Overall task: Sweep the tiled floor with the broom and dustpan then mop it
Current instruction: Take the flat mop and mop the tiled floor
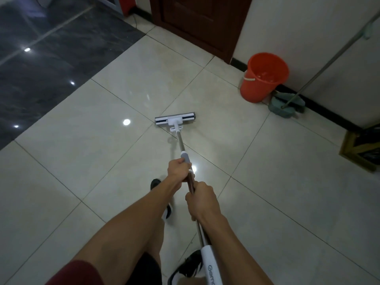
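I have the mop gripped in both fists — left hand curled round the grey collar, right hand lower on the shaft — its head flat mid-floor. Sweeping looks finished: the broom leans at the wall edge by the bucket. The tiles may be wet; mopping remains.

The mop ran out of sight at the bottom edge, its white handle end cut off with the printed lettering only partly readable. Where the left hand and right hand wrapped the shaft, that stretch was covered. The second mop's pole left the frame at top right, and the wooden crate was clipped by the right edge.
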{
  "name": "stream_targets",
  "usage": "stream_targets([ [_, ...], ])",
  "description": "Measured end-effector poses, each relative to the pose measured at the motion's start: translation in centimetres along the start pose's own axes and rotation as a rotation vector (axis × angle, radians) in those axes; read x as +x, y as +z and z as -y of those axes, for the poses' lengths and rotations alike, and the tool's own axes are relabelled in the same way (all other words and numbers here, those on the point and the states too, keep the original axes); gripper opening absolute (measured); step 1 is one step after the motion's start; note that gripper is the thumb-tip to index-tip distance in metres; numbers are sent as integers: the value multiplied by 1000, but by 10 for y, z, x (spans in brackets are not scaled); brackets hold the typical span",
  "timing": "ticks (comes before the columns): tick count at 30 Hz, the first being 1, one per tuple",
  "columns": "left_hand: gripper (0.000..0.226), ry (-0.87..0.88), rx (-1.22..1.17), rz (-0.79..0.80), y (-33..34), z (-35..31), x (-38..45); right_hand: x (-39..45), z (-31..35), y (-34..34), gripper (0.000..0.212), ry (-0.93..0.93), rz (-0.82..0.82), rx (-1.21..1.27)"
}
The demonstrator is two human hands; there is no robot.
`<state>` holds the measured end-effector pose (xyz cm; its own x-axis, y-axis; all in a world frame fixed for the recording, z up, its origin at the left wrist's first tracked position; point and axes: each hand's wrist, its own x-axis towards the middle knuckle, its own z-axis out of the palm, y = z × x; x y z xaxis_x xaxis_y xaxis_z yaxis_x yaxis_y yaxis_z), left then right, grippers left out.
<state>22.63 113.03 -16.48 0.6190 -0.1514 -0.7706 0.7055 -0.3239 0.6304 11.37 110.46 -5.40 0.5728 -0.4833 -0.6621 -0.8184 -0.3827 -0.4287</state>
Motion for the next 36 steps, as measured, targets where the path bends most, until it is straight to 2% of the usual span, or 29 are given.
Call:
stream_targets([
  [4,35,13,90,15,8,11,-2,0,-15,1,18,36,17,57],
  [8,31,-1,63,16,13,-2,17,21,-9,-4,20,40,-1,95],
  [11,14,0,71,22,15,-21,38,48,3,-10,20,52,-7,89],
  [15,46,-13,67,19,21,-49,70,84,28,-20,19,63,-4,93],
  [19,54,-20,51,4,22,-92,117,135,68,-36,20,69,1,82],
  [24,43,-42,31,36,16,-170,177,198,135,-66,24,83,6,70],
  [27,11,-38,57,41,9,-218,216,236,180,-84,27,84,22,78],
  [30,27,-39,92,19,2,-265,257,279,223,-99,28,95,11,91],
  [36,9,-49,83,43,1,-347,325,353,288,-133,25,116,9,94],
])
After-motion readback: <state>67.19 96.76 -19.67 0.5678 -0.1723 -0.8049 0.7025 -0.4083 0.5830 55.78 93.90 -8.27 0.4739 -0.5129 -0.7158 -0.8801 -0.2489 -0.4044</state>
